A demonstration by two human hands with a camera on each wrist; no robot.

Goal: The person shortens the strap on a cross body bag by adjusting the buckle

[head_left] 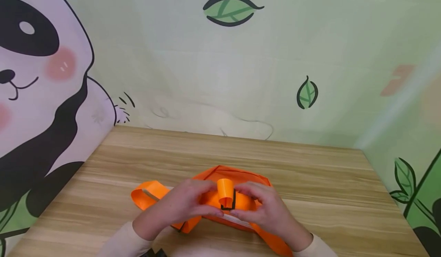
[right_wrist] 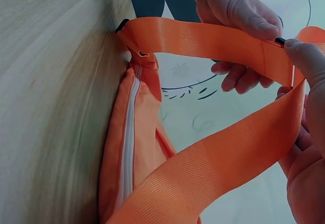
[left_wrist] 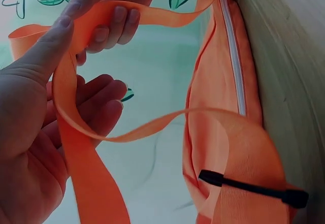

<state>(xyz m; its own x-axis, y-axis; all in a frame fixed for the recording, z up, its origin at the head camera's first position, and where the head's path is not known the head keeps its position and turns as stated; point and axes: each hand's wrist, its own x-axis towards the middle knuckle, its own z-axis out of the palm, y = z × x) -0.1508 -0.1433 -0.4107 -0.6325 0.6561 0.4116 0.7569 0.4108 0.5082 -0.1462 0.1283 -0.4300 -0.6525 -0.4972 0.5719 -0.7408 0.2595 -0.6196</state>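
An orange zippered bag (head_left: 242, 176) lies on the table, with its long orange webbing strap (right_wrist: 213, 43) raised in front of it. My left hand (head_left: 187, 201) pinches the strap between thumb and fingers, left of a black slider buckle (head_left: 234, 200). On the other side, my right hand (head_left: 267, 207) pinches the strap with its thumb right at the buckle. Between the hands, a short loop of strap stands up over the buckle. In the right wrist view, the thumbs of the left hand (right_wrist: 241, 18) and right hand (right_wrist: 310, 132) come close together.
A loose strap loop (head_left: 156, 190) lies on the wooden table (head_left: 310, 172) at left. A second black slider (left_wrist: 249, 186) crosses the strap near the bag. The bag's white zipper (left_wrist: 233, 46) runs along its side. A printed wall (head_left: 172, 77) backs the table.
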